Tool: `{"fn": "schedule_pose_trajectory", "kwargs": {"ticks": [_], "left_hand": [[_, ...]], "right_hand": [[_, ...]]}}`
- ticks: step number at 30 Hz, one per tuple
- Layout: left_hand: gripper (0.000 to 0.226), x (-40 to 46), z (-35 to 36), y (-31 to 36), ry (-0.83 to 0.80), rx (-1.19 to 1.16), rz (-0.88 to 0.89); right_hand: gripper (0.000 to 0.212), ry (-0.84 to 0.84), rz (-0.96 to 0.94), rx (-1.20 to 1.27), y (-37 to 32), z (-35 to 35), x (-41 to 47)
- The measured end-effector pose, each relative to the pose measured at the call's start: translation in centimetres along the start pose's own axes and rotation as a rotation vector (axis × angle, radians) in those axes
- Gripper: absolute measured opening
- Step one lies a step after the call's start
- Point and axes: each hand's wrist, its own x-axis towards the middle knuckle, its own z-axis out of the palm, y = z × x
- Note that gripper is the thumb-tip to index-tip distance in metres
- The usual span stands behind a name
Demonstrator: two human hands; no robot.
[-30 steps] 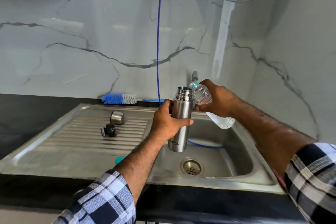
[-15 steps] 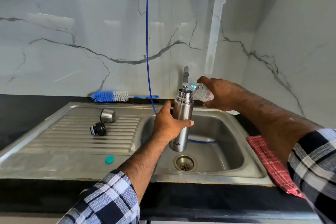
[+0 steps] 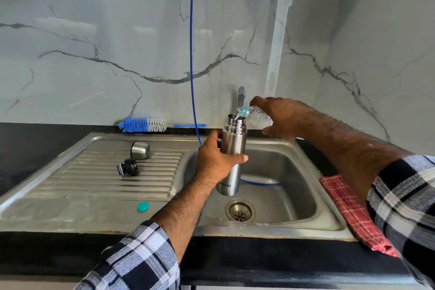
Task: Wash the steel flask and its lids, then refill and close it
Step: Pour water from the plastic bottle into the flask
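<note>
Steel flask (image 3: 231, 152), upright above the sink (image 3: 282, 195) basin, is gripped mid-body by the left hand (image 3: 215, 160). Plastic bottle (image 3: 257, 116), tipped to the flask's mouth, is held by the right hand (image 3: 280, 117). Smooth, likely wet metal is judged slippery and heavier once filled.

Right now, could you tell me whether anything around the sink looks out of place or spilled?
No spill shows. The steel cap and black stopper lie tipped on their sides on the drainboard, and a small teal bottle cap sits loose near its front edge.
</note>
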Motion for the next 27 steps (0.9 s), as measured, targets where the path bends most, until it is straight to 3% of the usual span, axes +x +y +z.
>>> {"fn": "schedule_pose_trajectory", "kwargs": {"ticks": [27], "left_hand": [[0.073, 0.01, -0.69, -0.10, 0.036, -0.004, -0.013]], "right_hand": [[0.086, -0.001, -0.034, -0.106, -0.77, -0.88, 1.02]]}}
